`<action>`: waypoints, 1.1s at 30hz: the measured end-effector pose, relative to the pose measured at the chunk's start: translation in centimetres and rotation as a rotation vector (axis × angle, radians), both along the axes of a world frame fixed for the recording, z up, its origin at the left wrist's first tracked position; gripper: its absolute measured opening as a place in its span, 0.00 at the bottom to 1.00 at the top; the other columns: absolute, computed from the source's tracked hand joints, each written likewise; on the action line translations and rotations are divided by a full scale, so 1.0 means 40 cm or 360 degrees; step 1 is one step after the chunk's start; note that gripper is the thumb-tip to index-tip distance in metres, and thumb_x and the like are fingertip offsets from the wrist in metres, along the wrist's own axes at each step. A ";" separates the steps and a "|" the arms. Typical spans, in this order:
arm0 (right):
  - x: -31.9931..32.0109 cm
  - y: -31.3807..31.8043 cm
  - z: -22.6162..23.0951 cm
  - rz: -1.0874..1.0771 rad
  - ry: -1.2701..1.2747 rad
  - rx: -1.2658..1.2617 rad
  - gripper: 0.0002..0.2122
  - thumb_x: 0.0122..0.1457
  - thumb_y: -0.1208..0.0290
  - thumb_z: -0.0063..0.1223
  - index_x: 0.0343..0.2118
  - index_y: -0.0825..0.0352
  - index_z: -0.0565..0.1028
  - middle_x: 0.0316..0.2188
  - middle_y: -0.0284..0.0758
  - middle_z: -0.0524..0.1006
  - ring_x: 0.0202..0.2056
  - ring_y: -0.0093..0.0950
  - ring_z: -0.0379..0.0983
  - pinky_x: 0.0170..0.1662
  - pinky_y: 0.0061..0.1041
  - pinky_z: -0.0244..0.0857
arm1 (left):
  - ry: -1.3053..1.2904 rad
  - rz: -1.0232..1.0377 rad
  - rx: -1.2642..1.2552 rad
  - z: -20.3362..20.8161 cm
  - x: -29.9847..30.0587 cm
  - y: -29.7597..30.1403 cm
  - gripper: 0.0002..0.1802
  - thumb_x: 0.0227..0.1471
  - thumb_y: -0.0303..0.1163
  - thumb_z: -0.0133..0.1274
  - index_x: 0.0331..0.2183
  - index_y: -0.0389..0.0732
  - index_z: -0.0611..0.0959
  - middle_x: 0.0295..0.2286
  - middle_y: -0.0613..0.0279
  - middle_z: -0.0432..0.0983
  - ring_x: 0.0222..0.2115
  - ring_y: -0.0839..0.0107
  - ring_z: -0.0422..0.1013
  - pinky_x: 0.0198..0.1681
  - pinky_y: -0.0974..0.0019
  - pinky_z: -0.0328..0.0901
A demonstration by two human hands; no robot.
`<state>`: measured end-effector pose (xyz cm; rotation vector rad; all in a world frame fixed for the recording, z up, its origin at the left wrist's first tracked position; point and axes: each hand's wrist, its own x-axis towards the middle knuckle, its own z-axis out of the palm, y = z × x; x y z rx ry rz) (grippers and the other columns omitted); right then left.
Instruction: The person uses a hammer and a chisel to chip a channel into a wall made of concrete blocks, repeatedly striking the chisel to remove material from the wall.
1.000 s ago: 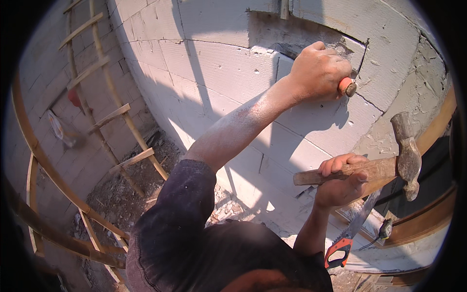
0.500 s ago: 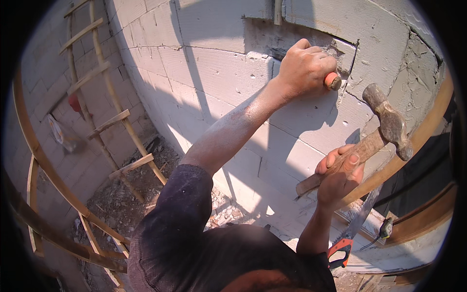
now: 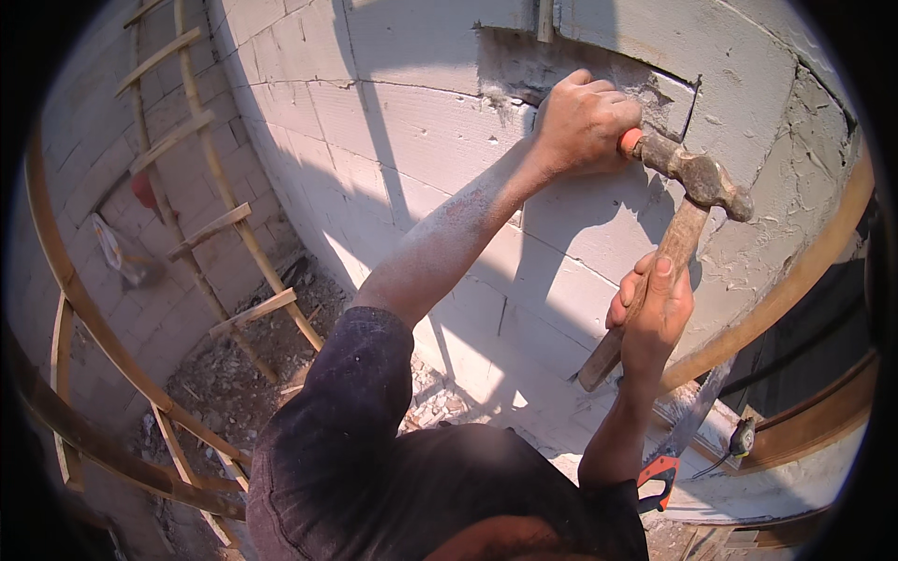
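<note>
Against a pale block wall [image 3: 412, 122], the left hand [image 3: 585, 122] grips an orange-handled chisel [image 3: 630, 142] while the right hand [image 3: 655, 313] clasps a wooden-handled hammer [image 3: 687, 201] whose head touches it

hammer [image 3: 697, 182]: 1 | chisel [image 3: 630, 142]: 1 | handsaw [image 3: 678, 439]: 1 | ladder [image 3: 201, 178]: 1 | hands: 2
</note>
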<state>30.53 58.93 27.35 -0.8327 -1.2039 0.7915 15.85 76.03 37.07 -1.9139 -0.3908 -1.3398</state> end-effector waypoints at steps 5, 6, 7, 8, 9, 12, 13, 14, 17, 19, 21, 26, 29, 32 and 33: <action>-0.058 0.012 -0.071 -0.0190 0.0293 0.0567 0.17 0.71 0.55 0.39 0.35 0.68 0.66 0.17 0.29 0.67 0.15 0.17 0.63 0.17 0.16 0.56 | -0.0048 -0.0165 -0.0047 -0.010 -0.006 -0.014 0.12 0.32 0.37 0.63 0.18 0.49 0.74 0.17 0.70 0.73 0.23 0.67 0.71 0.29 0.62 0.60; -0.059 0.024 -0.060 -0.0219 0.0129 0.0337 0.19 0.71 0.54 0.38 0.34 0.69 0.66 0.17 0.30 0.67 0.15 0.17 0.64 0.17 0.16 0.57 | -0.0002 -0.0174 -0.0060 -0.003 -0.010 -0.011 0.13 0.32 0.38 0.63 0.19 0.49 0.74 0.17 0.70 0.73 0.23 0.68 0.72 0.29 0.62 0.60; -0.055 0.028 -0.052 -0.0247 -0.0038 0.0107 0.21 0.71 0.53 0.36 0.33 0.70 0.65 0.17 0.31 0.67 0.15 0.17 0.64 0.17 0.17 0.57 | 0.0044 -0.0185 -0.0073 -0.002 -0.019 -0.008 0.13 0.32 0.38 0.64 0.19 0.49 0.74 0.17 0.70 0.73 0.24 0.68 0.72 0.29 0.62 0.60; -0.040 0.005 -0.009 -0.0055 0.0020 0.0040 0.20 0.71 0.54 0.37 0.33 0.70 0.65 0.17 0.31 0.67 0.15 0.17 0.64 0.18 0.18 0.58 | 0.0033 -0.0150 -0.0084 -0.001 -0.034 0.004 0.14 0.31 0.37 0.64 0.19 0.49 0.74 0.18 0.69 0.73 0.24 0.68 0.72 0.30 0.63 0.60; -0.041 0.003 -0.019 -0.0043 0.0019 0.0050 0.20 0.71 0.54 0.37 0.33 0.70 0.65 0.17 0.31 0.67 0.15 0.17 0.64 0.18 0.18 0.58 | 0.0032 -0.0138 -0.0075 -0.013 -0.045 0.012 0.14 0.31 0.37 0.64 0.19 0.49 0.74 0.18 0.69 0.73 0.24 0.68 0.72 0.30 0.63 0.60; -0.058 0.012 -0.064 -0.0226 0.0370 0.0557 0.17 0.70 0.55 0.41 0.34 0.68 0.66 0.17 0.29 0.66 0.15 0.17 0.63 0.18 0.18 0.58 | 0.0033 -0.0177 -0.0102 -0.029 -0.042 0.009 0.14 0.28 0.35 0.64 0.19 0.48 0.74 0.18 0.68 0.73 0.23 0.65 0.71 0.31 0.63 0.61; -0.053 0.018 -0.050 -0.0235 0.0358 0.0568 0.17 0.70 0.55 0.41 0.34 0.68 0.66 0.17 0.29 0.66 0.15 0.17 0.63 0.18 0.18 0.58 | 0.0023 -0.0189 -0.0092 -0.016 -0.040 0.013 0.14 0.28 0.35 0.64 0.19 0.48 0.74 0.18 0.68 0.73 0.23 0.65 0.71 0.31 0.63 0.61; -0.056 0.019 -0.035 -0.0135 0.0200 0.0310 0.19 0.70 0.54 0.41 0.34 0.69 0.66 0.17 0.30 0.67 0.15 0.17 0.64 0.18 0.18 0.58 | 0.0032 -0.0163 -0.0117 -0.007 -0.051 0.003 0.14 0.28 0.36 0.64 0.20 0.49 0.74 0.18 0.69 0.72 0.23 0.66 0.71 0.31 0.63 0.61; -0.039 -0.003 -0.048 0.0004 0.0015 0.0047 0.21 0.70 0.51 0.41 0.34 0.70 0.66 0.17 0.31 0.68 0.16 0.18 0.65 0.19 0.17 0.60 | -0.0008 -0.0215 -0.0083 -0.022 -0.059 0.000 0.14 0.29 0.36 0.65 0.19 0.50 0.74 0.17 0.70 0.72 0.22 0.68 0.71 0.29 0.63 0.60; -0.036 -0.011 -0.086 -0.0212 -0.0030 0.0417 0.21 0.72 0.51 0.36 0.35 0.68 0.65 0.17 0.31 0.66 0.13 0.20 0.63 0.16 0.18 0.59 | 0.0039 -0.0358 -0.0032 -0.016 -0.057 -0.039 0.13 0.28 0.33 0.64 0.17 0.50 0.74 0.16 0.70 0.71 0.21 0.69 0.69 0.29 0.64 0.59; -0.049 -0.025 -0.093 -0.0196 -0.0016 0.0478 0.21 0.71 0.49 0.37 0.37 0.68 0.65 0.18 0.33 0.67 0.14 0.21 0.64 0.17 0.20 0.61 | -0.0009 -0.0428 0.0019 -0.007 -0.071 -0.047 0.12 0.27 0.32 0.63 0.16 0.50 0.74 0.15 0.71 0.71 0.20 0.71 0.68 0.28 0.65 0.59; -0.098 -0.081 -0.076 -0.0237 -0.0048 0.0464 0.24 0.69 0.46 0.40 0.38 0.69 0.65 0.20 0.37 0.67 0.17 0.24 0.64 0.19 0.23 0.63 | -0.0064 -0.0629 0.0097 -0.014 -0.140 -0.031 0.14 0.28 0.27 0.63 0.14 0.49 0.71 0.15 0.71 0.68 0.19 0.71 0.67 0.26 0.66 0.59; -0.135 -0.075 -0.135 -0.0413 -0.0193 0.0606 0.24 0.69 0.46 0.41 0.39 0.70 0.65 0.21 0.37 0.68 0.18 0.25 0.65 0.20 0.23 0.64 | -0.0088 -0.0719 0.0194 -0.030 -0.157 -0.022 0.16 0.27 0.23 0.62 0.13 0.48 0.69 0.14 0.70 0.65 0.18 0.70 0.64 0.26 0.66 0.59; -0.199 -0.066 -0.168 -0.0617 -0.0393 0.0931 0.25 0.68 0.47 0.44 0.39 0.71 0.65 0.21 0.38 0.69 0.18 0.26 0.66 0.21 0.24 0.65 | -0.0041 -0.0888 0.0222 -0.035 -0.190 -0.025 0.18 0.26 0.20 0.61 0.13 0.46 0.67 0.13 0.67 0.62 0.18 0.68 0.65 0.25 0.64 0.60; -0.219 -0.064 -0.176 -0.0600 -0.0466 0.1001 0.23 0.68 0.48 0.45 0.39 0.71 0.65 0.21 0.38 0.69 0.19 0.26 0.66 0.21 0.24 0.65 | -0.0029 -0.0945 0.0223 -0.034 -0.203 -0.024 0.18 0.26 0.20 0.61 0.13 0.46 0.67 0.13 0.67 0.62 0.18 0.68 0.65 0.25 0.64 0.60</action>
